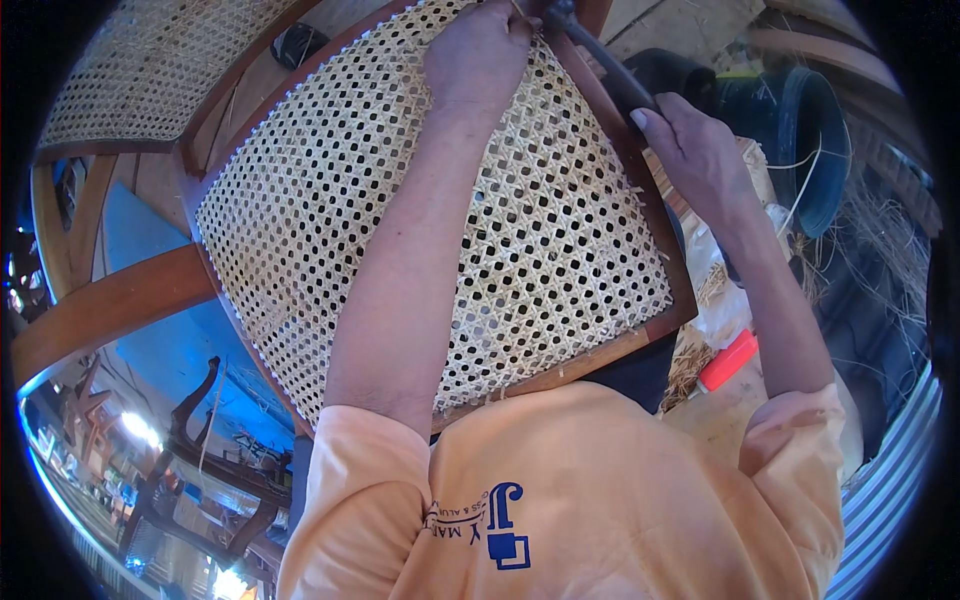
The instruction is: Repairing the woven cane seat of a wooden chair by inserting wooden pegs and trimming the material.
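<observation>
Here, your left hand point(478, 55) sits at the top centre of the frame, fingers curled down onto the far edge of the woven cane panel point(430, 220), pinching what looks like a thin strand right at the rim; the exact grip is hidden behind the knuckles. Your right hand point(695, 150) lies upper right, closed around the handle of a dark slim tool point(600, 60). That tool's long axis runs diagonally, from your right fist up and to the left, and its tip ends just beside your left fingertips at the wooden frame point(655, 215). So both hands meet at one spot on the top rail, the left nearer to the weave, the right set back along the shaft.

The cane panel spreads from that spot down toward the lower centre, tilted, its rails running toward the left and right edges. A second caned seat point(150, 70) fills the upper left. A dark bucket point(800, 140) stands at upper right, with loose cane strands point(860, 250) beside it, and an orange-red handled object point(727, 362) lies at right centre.
</observation>
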Demonstrator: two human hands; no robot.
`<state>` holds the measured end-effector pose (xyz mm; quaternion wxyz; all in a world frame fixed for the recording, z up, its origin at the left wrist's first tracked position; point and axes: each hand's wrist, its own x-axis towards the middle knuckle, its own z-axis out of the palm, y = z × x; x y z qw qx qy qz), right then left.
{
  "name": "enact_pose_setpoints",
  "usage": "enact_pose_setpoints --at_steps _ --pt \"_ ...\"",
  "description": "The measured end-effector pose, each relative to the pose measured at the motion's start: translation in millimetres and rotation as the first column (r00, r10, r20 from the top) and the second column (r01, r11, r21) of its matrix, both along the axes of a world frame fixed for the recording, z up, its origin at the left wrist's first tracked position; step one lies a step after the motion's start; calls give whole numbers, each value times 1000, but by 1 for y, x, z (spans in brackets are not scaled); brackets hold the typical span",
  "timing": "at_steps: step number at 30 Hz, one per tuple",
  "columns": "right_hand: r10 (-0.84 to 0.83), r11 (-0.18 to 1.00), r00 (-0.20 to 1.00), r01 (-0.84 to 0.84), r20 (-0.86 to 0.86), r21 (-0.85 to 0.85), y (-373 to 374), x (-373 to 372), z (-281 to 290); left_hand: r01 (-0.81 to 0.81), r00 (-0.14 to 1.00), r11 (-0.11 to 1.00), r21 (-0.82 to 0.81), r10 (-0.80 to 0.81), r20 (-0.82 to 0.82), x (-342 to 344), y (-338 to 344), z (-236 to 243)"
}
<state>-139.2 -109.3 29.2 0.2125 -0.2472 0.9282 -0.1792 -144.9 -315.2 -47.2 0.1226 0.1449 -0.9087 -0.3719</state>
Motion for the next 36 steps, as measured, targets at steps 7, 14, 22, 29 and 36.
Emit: enact_pose_setpoints --at_steps 7,14,22,29,36 --pt "-5 1000 1000 4 -18 -28 6 4 -8 30 1000 999 27 -30 1 -2 -2 -2" --pt "29 997 998 -26 -54 69 3 6 -6 1 999 1000 -7 -1 47 -4 -1 -3" --pt "-80 994 996 82 -38 72 4 -7 1 22 1000 998 50 -23 19 1 -2 7" --pt "-19 1000 985 21 171 -14 10 -7 -9 27 999 1000 4 -27 -24 0 -4 -1" --pt "-46 999 992 42 116 34 8 -2 -13 31 999 999 4 -32 39 -1 -4 0"
